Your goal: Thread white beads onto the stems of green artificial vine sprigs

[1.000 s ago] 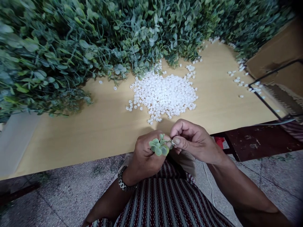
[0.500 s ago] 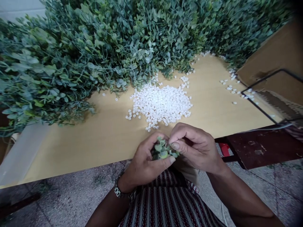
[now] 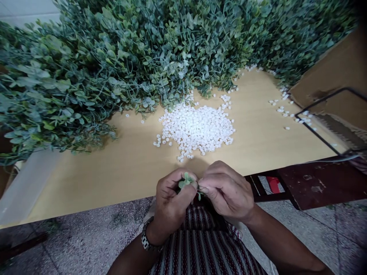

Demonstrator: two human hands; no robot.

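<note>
My left hand [image 3: 174,198], with a watch on its wrist, pinches a small green leafy sprig [image 3: 185,181] near the table's front edge. Close against it on the right, my right hand [image 3: 229,191] has thumb and forefinger pressed together at the sprig's stem; whether a small piece sits between those fingertips is too small to tell. Beyond both hands, a pile of small white rings [image 3: 200,126] lies on the tan table [image 3: 114,172].
Heaped green foliage [image 3: 137,57] spans the back of the table. Loose white pieces [image 3: 282,110] lie at the right, beside a black wire frame [image 3: 318,133] and torn cardboard [image 3: 335,76]. A dark red wooden surface [image 3: 323,185] stands below the right edge.
The left thumb has folded in over the sprig, covering more of its leaves. My right hand has moved slightly down and left, its fingertips now at the stem.
</note>
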